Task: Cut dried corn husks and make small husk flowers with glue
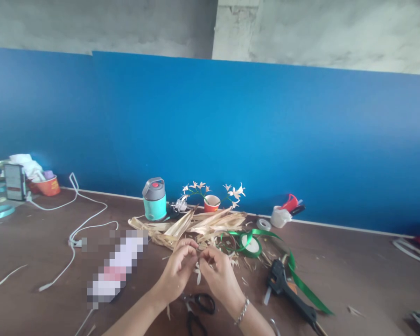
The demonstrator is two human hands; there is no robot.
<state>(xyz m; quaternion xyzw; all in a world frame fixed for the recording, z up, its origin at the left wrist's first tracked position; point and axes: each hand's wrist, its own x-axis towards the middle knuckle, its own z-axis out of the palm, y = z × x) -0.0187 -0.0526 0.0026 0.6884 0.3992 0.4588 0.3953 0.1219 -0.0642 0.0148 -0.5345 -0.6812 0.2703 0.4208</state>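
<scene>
My left hand and my right hand meet over the table, thumbs and fingers pinched together tip to tip. What sits between the fingertips is too small and hidden to make out. A pale petal-shaped piece shows just below the fingertips; whether it is held or lies on the table I cannot tell. Black-handled scissors lie under my wrists. Dry corn husks are heaped beyond my hands, with small pale scraps around them. A spool of green ribbon stands close to my right hand.
A black glue gun lies at right beside loose green ribbon. Behind the husks stand a turquoise flask and an orange cup with white flowers. White cables and a blurred-out object lie left. A blue partition closes the back.
</scene>
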